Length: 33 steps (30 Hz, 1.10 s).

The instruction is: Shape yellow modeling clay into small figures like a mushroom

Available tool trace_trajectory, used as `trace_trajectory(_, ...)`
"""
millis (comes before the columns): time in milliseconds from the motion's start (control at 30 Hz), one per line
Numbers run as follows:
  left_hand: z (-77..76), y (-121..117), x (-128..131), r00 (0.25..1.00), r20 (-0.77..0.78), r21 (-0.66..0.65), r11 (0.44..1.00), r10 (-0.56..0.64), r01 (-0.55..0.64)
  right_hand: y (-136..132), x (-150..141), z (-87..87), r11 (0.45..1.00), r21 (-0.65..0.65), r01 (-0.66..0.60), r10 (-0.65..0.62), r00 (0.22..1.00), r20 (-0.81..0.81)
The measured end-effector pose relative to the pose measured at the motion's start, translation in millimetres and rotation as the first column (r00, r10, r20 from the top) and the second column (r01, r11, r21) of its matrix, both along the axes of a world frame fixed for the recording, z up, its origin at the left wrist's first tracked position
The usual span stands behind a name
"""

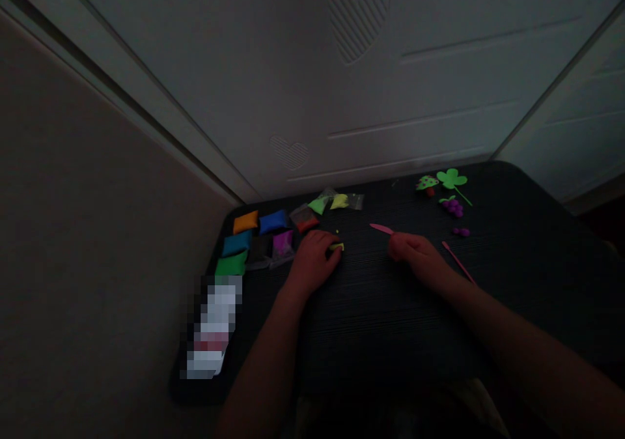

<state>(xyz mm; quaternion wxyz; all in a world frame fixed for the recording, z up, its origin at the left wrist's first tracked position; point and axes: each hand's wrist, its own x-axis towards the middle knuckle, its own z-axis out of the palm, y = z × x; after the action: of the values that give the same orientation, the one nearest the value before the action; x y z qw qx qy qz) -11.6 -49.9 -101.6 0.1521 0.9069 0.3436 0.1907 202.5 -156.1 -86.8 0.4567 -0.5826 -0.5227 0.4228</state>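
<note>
My left hand (315, 260) rests on the dark table, its fingers curled and closed with the thumb around a small piece of yellow clay (336, 247). A tiny yellow crumb (336, 231) lies just beyond the fingertips. In my right hand (413, 251) is a pink plastic clay knife (381, 228), its blade pointing left and away from me. The fingers wrap its handle, which is mostly hidden. Beside that hand, on the right, lies a thin pink modelling tool (458, 262).
Colored clay packets, including orange (245, 222), blue (273, 221) and opened yellow (340, 201), lie back left. A pixelated white item (215, 328) is at the left edge. Back right sit a clay mushroom (428, 184), green clover (452, 178), purple grapes (453, 207) and purple clay (461, 232).
</note>
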Motion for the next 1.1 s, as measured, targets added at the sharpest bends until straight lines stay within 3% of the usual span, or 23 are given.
trace_trajectory(233, 0.3, -0.3, 0.4, 1.0, 0.003, -0.001, 1.0, 0.011, -0.011, -2.5, -1.4, 4.7, 0.995, 0.048, 0.085, -0.084, 0.996, -0.017)
trace_trajectory(733, 1.3, -1.6, 1.1, 0.996, 0.082, -0.077, 0.997, 0.03, -0.024, -2.8, 0.2, 3.3, 0.996, 0.084, 0.022, -0.039, 0.977, 0.208)
trace_trajectory(967, 7.0, -7.1, 3.2, 0.927, 0.323, -0.28, 0.955, 0.192, -0.1, -1.4, -5.1, 1.8, 0.989, 0.147, 0.001, -0.036, 0.97, 0.238)
trace_trajectory(1100, 12.6, -23.5, 17.8, 0.809, 0.481, -0.533, 0.845, 0.338, -0.037, -3.1, -6.0, -2.8, 0.982, 0.191, 0.005, -0.056, 0.964, 0.261)
